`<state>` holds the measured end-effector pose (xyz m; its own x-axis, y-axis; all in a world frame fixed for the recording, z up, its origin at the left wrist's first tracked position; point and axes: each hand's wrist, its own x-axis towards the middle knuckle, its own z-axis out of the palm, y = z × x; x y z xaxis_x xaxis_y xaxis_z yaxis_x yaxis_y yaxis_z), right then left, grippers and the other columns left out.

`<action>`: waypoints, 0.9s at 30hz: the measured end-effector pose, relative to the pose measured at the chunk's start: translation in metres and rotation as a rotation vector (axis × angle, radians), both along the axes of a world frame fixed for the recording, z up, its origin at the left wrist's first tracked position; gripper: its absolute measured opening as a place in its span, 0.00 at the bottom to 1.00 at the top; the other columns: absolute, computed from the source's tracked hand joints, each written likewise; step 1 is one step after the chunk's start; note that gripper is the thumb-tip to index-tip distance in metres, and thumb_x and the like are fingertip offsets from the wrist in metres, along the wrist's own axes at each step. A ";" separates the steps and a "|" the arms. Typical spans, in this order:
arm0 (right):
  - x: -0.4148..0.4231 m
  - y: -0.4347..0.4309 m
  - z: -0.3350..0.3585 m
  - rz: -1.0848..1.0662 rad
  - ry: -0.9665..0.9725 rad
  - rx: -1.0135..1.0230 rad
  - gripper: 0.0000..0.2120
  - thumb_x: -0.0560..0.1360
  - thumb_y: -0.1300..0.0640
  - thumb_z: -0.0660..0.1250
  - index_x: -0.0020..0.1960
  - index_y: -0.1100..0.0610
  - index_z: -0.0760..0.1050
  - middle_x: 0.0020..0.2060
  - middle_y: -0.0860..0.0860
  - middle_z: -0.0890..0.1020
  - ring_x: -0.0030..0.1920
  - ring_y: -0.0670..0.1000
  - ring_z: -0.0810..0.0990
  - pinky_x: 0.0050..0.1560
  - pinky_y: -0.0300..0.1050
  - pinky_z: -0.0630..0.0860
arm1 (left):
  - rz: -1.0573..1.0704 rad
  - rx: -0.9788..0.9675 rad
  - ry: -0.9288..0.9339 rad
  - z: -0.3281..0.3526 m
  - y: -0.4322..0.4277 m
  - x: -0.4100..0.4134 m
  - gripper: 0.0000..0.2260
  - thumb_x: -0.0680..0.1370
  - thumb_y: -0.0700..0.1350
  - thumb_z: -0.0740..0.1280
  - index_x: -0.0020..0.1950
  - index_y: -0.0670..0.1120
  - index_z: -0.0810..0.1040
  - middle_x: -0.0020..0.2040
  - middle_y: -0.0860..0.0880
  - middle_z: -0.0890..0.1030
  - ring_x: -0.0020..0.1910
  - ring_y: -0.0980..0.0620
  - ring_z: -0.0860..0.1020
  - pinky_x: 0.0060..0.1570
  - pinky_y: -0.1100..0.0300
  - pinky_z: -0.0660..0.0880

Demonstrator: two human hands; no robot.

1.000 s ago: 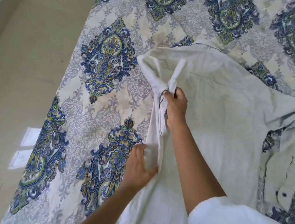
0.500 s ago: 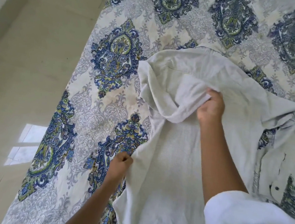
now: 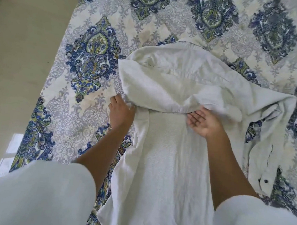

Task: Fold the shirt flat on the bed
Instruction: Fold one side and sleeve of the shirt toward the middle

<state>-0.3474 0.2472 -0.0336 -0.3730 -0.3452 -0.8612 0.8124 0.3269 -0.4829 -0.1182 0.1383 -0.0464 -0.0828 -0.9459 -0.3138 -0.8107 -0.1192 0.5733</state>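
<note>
Right fingers were loose and straight, palm up, tips just under the folded sleeve, gripping nothing. The left hand had its fingertips buried in the cloth at the shirt's 9 o'clock edge, pinching it by the looks of it. The white shirt lay back-up on the patterned bedspread, collar at 12. One side was folded in. The 3 o'clock side with the button was still sprawled, so I'd say under halfway.
</note>
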 end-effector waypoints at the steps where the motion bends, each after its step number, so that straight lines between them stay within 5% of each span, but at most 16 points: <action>1: 0.009 -0.003 -0.002 0.061 -0.016 -0.013 0.06 0.77 0.56 0.63 0.48 0.59 0.74 0.45 0.55 0.79 0.46 0.52 0.79 0.50 0.48 0.74 | 0.059 0.068 0.054 -0.001 -0.009 -0.005 0.20 0.74 0.41 0.64 0.64 0.39 0.66 0.60 0.40 0.71 0.59 0.42 0.71 0.57 0.50 0.71; 4: 0.024 -0.019 -0.008 0.066 -0.018 0.017 0.04 0.75 0.60 0.65 0.49 0.59 0.75 0.41 0.53 0.79 0.43 0.50 0.78 0.48 0.45 0.76 | 0.180 0.289 0.238 -0.004 -0.027 -0.014 0.08 0.76 0.39 0.61 0.54 0.40 0.73 0.44 0.45 0.77 0.45 0.46 0.75 0.40 0.56 0.73; 7: 0.015 -0.028 -0.013 -0.121 0.090 0.065 0.03 0.74 0.65 0.66 0.46 0.58 0.74 0.35 0.52 0.75 0.34 0.47 0.74 0.33 0.38 0.75 | 0.270 0.235 0.311 0.000 -0.039 -0.013 0.06 0.75 0.35 0.60 0.48 0.42 0.73 0.39 0.47 0.76 0.41 0.47 0.75 0.35 0.58 0.71; 11: -0.001 -0.020 -0.031 -0.120 0.335 0.245 0.07 0.75 0.64 0.64 0.39 0.57 0.71 0.32 0.51 0.72 0.30 0.46 0.72 0.29 0.35 0.74 | -0.056 -0.227 -0.037 -0.001 -0.041 0.004 0.06 0.74 0.32 0.59 0.49 0.40 0.70 0.46 0.43 0.73 0.40 0.44 0.72 0.32 0.55 0.66; 13: 0.005 -0.020 -0.038 -0.072 0.461 0.382 0.05 0.74 0.60 0.66 0.48 0.61 0.75 0.37 0.53 0.77 0.35 0.50 0.78 0.38 0.41 0.77 | -0.280 -0.395 -0.239 -0.008 -0.041 0.010 0.11 0.72 0.30 0.57 0.53 0.37 0.71 0.50 0.38 0.74 0.45 0.39 0.74 0.36 0.50 0.69; 14: 0.008 -0.020 -0.040 -0.073 0.562 0.452 0.11 0.73 0.58 0.67 0.53 0.63 0.75 0.43 0.54 0.80 0.41 0.53 0.81 0.41 0.45 0.77 | -0.330 -0.426 -0.312 -0.009 -0.042 0.012 0.13 0.71 0.30 0.56 0.55 0.37 0.70 0.51 0.37 0.73 0.47 0.39 0.73 0.39 0.48 0.71; 17: 0.020 -0.031 -0.025 0.147 0.827 0.537 0.15 0.73 0.56 0.65 0.55 0.65 0.76 0.48 0.56 0.81 0.47 0.54 0.79 0.40 0.42 0.68 | -0.398 -0.428 -0.444 -0.006 -0.047 0.016 0.20 0.71 0.31 0.56 0.62 0.39 0.68 0.53 0.38 0.73 0.51 0.39 0.72 0.46 0.46 0.71; 21: 0.038 -0.063 -0.009 0.465 1.044 0.381 0.10 0.74 0.57 0.62 0.36 0.59 0.70 0.35 0.51 0.74 0.36 0.51 0.72 0.32 0.42 0.63 | -0.632 -0.501 -0.563 -0.010 -0.054 0.020 0.27 0.70 0.35 0.60 0.69 0.41 0.65 0.61 0.38 0.72 0.56 0.38 0.72 0.53 0.45 0.70; 23: 0.036 -0.079 -0.008 0.641 1.235 0.318 0.05 0.76 0.59 0.61 0.49 0.58 0.74 0.48 0.52 0.76 0.43 0.51 0.75 0.37 0.42 0.67 | -0.797 -0.642 -0.552 -0.014 -0.061 0.019 0.22 0.69 0.38 0.58 0.63 0.42 0.72 0.59 0.39 0.74 0.54 0.39 0.74 0.52 0.45 0.72; 25: 0.021 -0.090 -0.014 0.887 1.351 0.346 0.19 0.76 0.63 0.59 0.66 0.54 0.68 0.65 0.53 0.69 0.55 0.54 0.76 0.46 0.46 0.73 | -0.890 -0.680 -0.510 -0.015 -0.070 0.018 0.16 0.70 0.40 0.53 0.51 0.41 0.77 0.50 0.40 0.77 0.47 0.40 0.76 0.46 0.46 0.74; 27: 0.003 -0.097 -0.021 1.059 1.333 0.425 0.24 0.75 0.65 0.58 0.70 0.53 0.64 0.68 0.54 0.66 0.59 0.57 0.74 0.53 0.50 0.74 | -0.914 -0.663 -0.477 -0.017 -0.079 0.021 0.13 0.69 0.39 0.53 0.45 0.40 0.76 0.43 0.40 0.76 0.41 0.41 0.75 0.38 0.49 0.73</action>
<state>-0.3442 0.1502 -0.0545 -0.6202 -0.7370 -0.2687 -0.6590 0.6753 -0.3313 -0.0972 0.0595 -0.0630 -0.8084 -0.5880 0.0259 -0.5882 0.8056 -0.0704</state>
